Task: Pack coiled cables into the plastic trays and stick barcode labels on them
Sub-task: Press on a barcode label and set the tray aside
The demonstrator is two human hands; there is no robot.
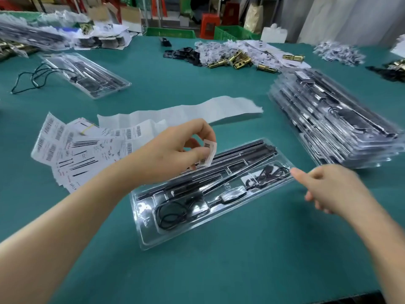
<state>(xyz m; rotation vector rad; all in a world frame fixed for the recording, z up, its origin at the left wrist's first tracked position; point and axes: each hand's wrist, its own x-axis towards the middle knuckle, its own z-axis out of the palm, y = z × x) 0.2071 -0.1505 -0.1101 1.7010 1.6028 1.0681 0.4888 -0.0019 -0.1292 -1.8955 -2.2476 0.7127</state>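
Barcode label pinched in left hand above tray; right hand loosely curled beside it.

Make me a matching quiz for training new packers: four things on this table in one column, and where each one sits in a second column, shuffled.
Things
1. barcode label
2. coiled cable
3. tray stack
4. brass parts

Places
A. heaped at the far side of the table
B. pinched in the left hand
C. to the right of the front tray
D. in the near end pocket of the front tray

Pairs: 1-B, 2-D, 3-C, 4-A
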